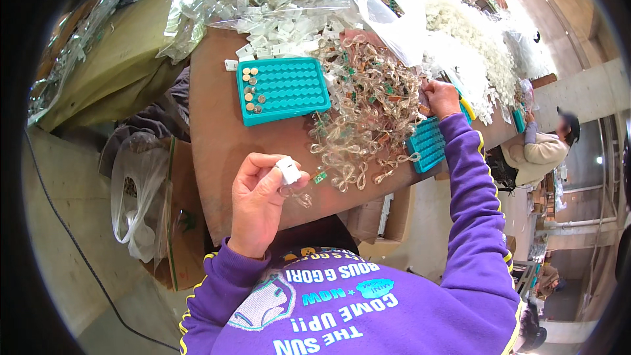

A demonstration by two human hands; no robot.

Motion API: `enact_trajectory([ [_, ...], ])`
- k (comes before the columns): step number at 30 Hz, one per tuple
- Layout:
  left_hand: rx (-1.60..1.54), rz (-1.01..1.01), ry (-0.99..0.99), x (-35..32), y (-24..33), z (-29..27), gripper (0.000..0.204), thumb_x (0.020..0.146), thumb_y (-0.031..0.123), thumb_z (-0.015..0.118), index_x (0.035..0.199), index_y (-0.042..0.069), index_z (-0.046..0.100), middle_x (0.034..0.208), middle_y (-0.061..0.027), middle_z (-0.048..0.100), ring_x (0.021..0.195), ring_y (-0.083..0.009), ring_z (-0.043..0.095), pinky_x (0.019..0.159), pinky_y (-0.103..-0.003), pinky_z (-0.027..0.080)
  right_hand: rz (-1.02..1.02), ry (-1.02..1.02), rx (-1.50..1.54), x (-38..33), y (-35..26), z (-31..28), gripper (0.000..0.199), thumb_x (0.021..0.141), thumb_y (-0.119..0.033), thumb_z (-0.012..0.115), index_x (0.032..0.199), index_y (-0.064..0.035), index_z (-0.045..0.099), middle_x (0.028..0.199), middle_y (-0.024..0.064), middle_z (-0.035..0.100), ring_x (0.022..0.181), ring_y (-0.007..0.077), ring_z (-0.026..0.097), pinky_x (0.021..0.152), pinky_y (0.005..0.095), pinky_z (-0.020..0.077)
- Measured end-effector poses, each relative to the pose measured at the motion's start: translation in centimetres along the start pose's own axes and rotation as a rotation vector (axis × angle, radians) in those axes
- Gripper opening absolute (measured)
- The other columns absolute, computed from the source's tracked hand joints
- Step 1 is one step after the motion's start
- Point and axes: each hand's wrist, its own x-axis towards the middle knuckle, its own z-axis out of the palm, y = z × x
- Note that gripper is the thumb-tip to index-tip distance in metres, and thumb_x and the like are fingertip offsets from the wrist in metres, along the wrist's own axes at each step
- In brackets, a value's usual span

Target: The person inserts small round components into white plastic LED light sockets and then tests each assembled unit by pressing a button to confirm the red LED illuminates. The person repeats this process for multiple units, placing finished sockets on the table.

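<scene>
My left hand (257, 200) is closed round a small white plastic case (288, 170), gripped between thumb and fingers above the table's near edge. Beside it hang a thin clear-coated wire and a small green circuit board (320, 177); whether they join the case I cannot tell. My right hand (442, 98) reaches to the right side of a heap of coiled wires with small green boards (361, 105). Its fingers are pinched together, and what they hold is hidden. Just below it lies a teal tray (427, 144), with a yellow-handled tool (467, 107) alongside.
Another teal tray (282, 91) holds several small round discs, cream and silver, at its left. White cases (282, 36) are heaped behind it, and small whitish parts (460, 39) at the far right. A cardboard box (187, 223) stands left of the table. A co-worker (539, 148) is at right.
</scene>
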Motion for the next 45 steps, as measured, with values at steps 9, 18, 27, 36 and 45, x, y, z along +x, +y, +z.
enact_trajectory([
  [9,-0.071,0.011,-0.006,0.1,0.0,-0.2,0.014,0.096,0.006,0.055,0.109,0.002,0.055,0.102,-0.0126,0.064,0.095,-0.0234,0.065,0.086,-0.04,0.053,0.105,0.091,0.067,-0.9,-0.9,-2.1,0.011,0.084,-0.015,0.064,0.092,-0.0151,0.072,0.082,0.0079,0.072,0.073,0.0266,0.07,0.069,0.0374,0.0544],
  [18,-0.052,-0.032,0.041,0.1,-0.5,-0.5,0.018,0.099,0.013,0.054,0.114,0.004,0.054,0.102,-0.0141,0.063,0.093,-0.0245,0.063,0.082,-0.037,0.052,0.039,0.129,0.84,-3.9,-13.5,-11.1,0.013,0.089,-0.001,0.064,0.099,0.0025,0.069,0.083,0.007,0.071,0.078,0.0116,0.069,0.07,0.0228,0.0534],
  [27,-0.095,-0.015,-0.024,0.0,-0.2,-0.6,0.02,0.099,0.016,0.055,0.115,0.004,0.054,0.104,-0.0119,0.063,0.098,-0.02,0.063,0.084,-0.036,0.052,-0.362,-0.211,1.051,-8.6,-26.5,-12.9,0.008,0.079,0.001,0.072,0.086,0.0,0.068,0.08,0.0048,0.07,0.073,0.0097,0.067,0.067,0.0237,0.0537],
  [36,-0.156,-0.039,-0.052,0.1,-0.1,-0.7,0.017,0.097,0.009,0.056,0.113,0.002,0.055,0.109,-0.0091,0.062,0.103,-0.0197,0.061,0.09,-0.037,0.052,-0.318,-0.263,1.155,-9.9,-29.1,-11.4,0.006,0.077,-0.001,0.071,0.082,-0.002,0.068,0.078,0.0054,0.065,0.07,0.0136,0.063,0.064,0.0264,0.0504],
  [45,-0.12,-0.04,-0.069,0.1,-0.2,-0.7,0.016,0.097,0.006,0.055,0.113,0.002,0.056,0.109,-0.0086,0.062,0.103,-0.0197,0.061,0.09,-0.037,0.052,-0.432,-0.164,1.03,-10.3,-28.5,-10.9,0.006,0.077,0.001,0.068,0.082,-0.0023,0.067,0.078,0.0074,0.065,0.07,0.0189,0.063,0.063,0.0292,0.0498],
])
